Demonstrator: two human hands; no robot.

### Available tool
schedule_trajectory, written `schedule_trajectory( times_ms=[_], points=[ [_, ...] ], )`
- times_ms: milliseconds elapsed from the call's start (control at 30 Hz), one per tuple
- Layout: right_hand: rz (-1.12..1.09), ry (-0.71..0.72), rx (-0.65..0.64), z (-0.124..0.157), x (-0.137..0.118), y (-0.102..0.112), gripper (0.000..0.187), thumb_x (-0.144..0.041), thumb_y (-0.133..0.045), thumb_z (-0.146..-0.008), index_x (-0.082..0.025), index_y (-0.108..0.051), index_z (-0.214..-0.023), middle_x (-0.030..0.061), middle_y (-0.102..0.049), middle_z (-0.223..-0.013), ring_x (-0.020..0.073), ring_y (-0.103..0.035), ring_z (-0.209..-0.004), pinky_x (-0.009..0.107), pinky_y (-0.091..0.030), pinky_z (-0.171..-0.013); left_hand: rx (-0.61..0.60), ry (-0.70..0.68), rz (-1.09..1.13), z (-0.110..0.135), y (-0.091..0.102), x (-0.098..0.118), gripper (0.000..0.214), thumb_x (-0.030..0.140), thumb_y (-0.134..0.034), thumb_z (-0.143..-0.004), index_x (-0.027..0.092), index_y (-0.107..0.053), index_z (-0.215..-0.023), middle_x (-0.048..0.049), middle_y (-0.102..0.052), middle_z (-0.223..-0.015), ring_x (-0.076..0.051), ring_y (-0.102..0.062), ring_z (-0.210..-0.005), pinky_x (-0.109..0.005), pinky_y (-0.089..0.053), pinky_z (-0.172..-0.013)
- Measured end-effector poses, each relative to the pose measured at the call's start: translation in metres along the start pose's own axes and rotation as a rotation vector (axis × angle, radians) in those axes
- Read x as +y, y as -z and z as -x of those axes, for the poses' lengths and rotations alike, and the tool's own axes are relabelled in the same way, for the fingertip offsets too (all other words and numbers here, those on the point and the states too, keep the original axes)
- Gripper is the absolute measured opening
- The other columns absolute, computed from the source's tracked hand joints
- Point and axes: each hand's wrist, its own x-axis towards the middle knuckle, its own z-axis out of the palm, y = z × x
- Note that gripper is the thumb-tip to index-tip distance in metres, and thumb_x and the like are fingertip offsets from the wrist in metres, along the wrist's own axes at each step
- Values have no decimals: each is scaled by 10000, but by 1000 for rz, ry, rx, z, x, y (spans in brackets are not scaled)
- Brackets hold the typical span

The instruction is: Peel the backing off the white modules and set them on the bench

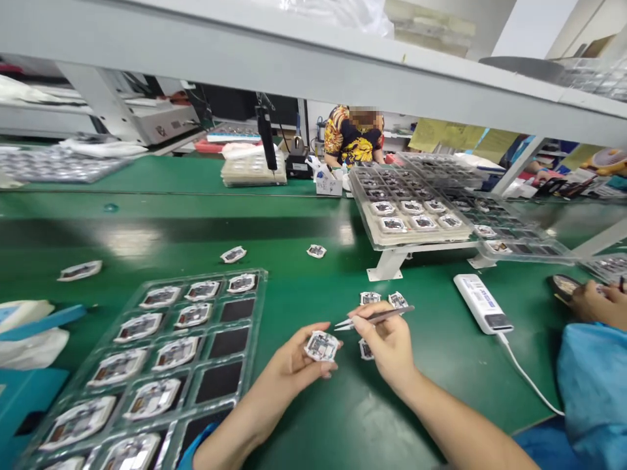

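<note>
My left hand [294, 362] pinches a small round white-rimmed circuit part [321, 346] between thumb and fingers, just above the green bench. My right hand [389, 346] grips metal tweezers [375, 318] whose tips point left, close above that part. Two more such parts [383, 299] lie on the bench just beyond my right hand, and another [365, 350] is half hidden under it. A clear plastic tray [247, 346] left of my left hand holds several of the same parts, with several pockets in its right column bare.
Loose parts [233, 254] lie farther out on the green belt. A raised stand carries stacked trays [411, 219] at back right. A white device with a cable [482, 303] lies to the right. One person's hand [595, 303] works at far right; another person sits across.
</note>
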Motion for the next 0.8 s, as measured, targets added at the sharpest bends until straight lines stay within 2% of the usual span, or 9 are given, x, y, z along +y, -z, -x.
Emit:
schedule_trajectory(
  times_ms=[67,133,233,433,567,800],
  points=[
    [-9,-33,-7,0,0,-1,145,-325,-767,-802,-220,-669,-826,23,-746,-834,186,-704,-824,314,-546,-773,40,-10,-13,-3,1,-7,563,367,-859,-642,210,-578,-1103,-60,-748,-952,-176,-633,-687,-300,-474,-620],
    [-12,-70,-12,0,0,-2,199,-376,-781,-782,-215,-670,-811,30,-746,-815,191,-704,-801,319,-550,-754,72,-6,-45,-3,1,-9,508,383,-854,-640,212,-575,-1028,-41,-737,-880,-159,-597,-636,-271,-422,-553],
    [1,-115,-32,0,1,-4,243,-421,-787,-765,-211,-667,-791,38,-747,-799,194,-702,-783,320,-555,-739,105,-10,-55,1,2,-2,437,351,-845,-652,219,-590,-981,-14,-708,-848,-152,-574,-689,-259,-398,-594],
    [13,-169,-107,2,7,-6,244,-423,-781,-769,-215,-663,-818,39,-756,-811,196,-713,-766,329,-567,-738,115,9,13,9,-4,12,456,384,-756,-703,194,-641,-1102,-7,-658,-711,-170,-506,-650,-292,-380,-610],
    [6,-196,-137,2,7,-7,258,-439,-773,-771,-217,-647,-804,27,-745,-792,184,-701,-727,316,-564,-707,144,9,40,10,-6,11,372,379,-737,-712,193,-687,-1030,-26,-656,-738,-183,-519,-669,-305,-390,-613],
    [14,-329,-196,-2,5,-5,318,-488,-769,-757,-208,-623,-790,-2,-704,-694,154,-641,-623,275,-514,-612,136,-2,29,8,-6,6,374,447,-744,-732,190,-688,-998,-15,-631,-735,-173,-533,-664,-286,-399,-582]
  ],
)
